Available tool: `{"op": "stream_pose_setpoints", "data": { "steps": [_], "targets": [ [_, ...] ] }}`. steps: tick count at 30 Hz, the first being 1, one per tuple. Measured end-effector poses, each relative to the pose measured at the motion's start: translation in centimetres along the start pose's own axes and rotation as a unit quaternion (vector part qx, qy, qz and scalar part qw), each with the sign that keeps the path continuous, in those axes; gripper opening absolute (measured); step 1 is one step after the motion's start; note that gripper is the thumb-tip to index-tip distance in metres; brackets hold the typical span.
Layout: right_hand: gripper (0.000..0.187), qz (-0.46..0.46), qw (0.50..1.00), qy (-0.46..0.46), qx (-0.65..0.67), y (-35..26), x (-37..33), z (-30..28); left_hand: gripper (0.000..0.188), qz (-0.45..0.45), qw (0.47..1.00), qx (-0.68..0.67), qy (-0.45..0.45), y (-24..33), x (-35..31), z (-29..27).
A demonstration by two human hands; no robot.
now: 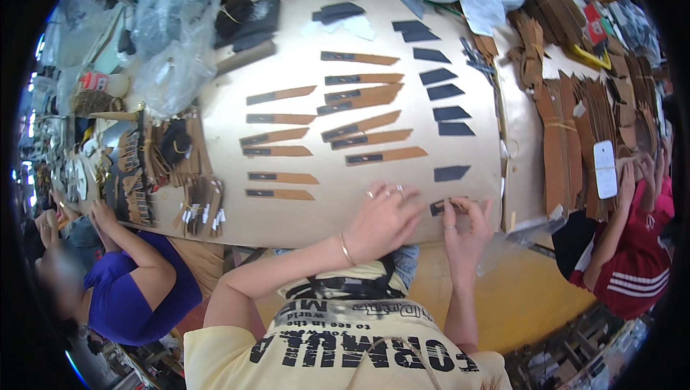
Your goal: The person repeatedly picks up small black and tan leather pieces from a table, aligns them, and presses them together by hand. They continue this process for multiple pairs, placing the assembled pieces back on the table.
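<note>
My left hand [392, 219], with rings on its fingers, is over the near edge of the table. Its fingers are bent and partly hidden, so anything in them cannot be made out. Just to the right, my right hand [467, 226] pinches a small dark strip [437, 208] between thumb and fingers. Beyond it lies a flat black slanted piece [451, 173], the nearest in a column of black pieces [451, 113]. Left of these, brown leather-looking strips with black patches lie in two columns, among them a near strip [387, 156] and a left strip [282, 195].
Stacked brown strips [559, 128] and a white tag [605, 169] lie on the right. Clear plastic bags [172, 45] and bundled pieces [201, 203] are on the left. People sit at both sides, one in purple [147, 289], another in red [625, 261].
</note>
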State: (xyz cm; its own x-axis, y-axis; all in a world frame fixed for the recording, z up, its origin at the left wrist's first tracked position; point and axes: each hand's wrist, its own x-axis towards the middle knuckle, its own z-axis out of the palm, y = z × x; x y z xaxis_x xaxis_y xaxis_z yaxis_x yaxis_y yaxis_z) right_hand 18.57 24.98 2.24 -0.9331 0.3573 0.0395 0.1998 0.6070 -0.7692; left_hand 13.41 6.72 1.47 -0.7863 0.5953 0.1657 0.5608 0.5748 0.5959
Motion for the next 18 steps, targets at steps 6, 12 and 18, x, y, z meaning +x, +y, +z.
{"op": "stream_pose_setpoints", "data": {
  "steps": [6,12,18],
  "targets": [
    [0.010,0.009,1.000,0.003,0.017,-0.1,-0.1,0.0,0.020,-0.013,0.979,0.130,0.156,-11.8,11.1,-8.4],
    [0.010,0.015,1.000,-0.010,0.024,-0.6,0.1,-0.4,0.023,0.001,0.965,0.257,0.046,-18.4,17.1,-9.3],
    [0.011,0.022,0.999,-0.021,0.021,-1.0,0.2,-0.7,0.012,0.040,0.928,0.367,0.043,-20.0,17.5,-8.6]
  ]
}}
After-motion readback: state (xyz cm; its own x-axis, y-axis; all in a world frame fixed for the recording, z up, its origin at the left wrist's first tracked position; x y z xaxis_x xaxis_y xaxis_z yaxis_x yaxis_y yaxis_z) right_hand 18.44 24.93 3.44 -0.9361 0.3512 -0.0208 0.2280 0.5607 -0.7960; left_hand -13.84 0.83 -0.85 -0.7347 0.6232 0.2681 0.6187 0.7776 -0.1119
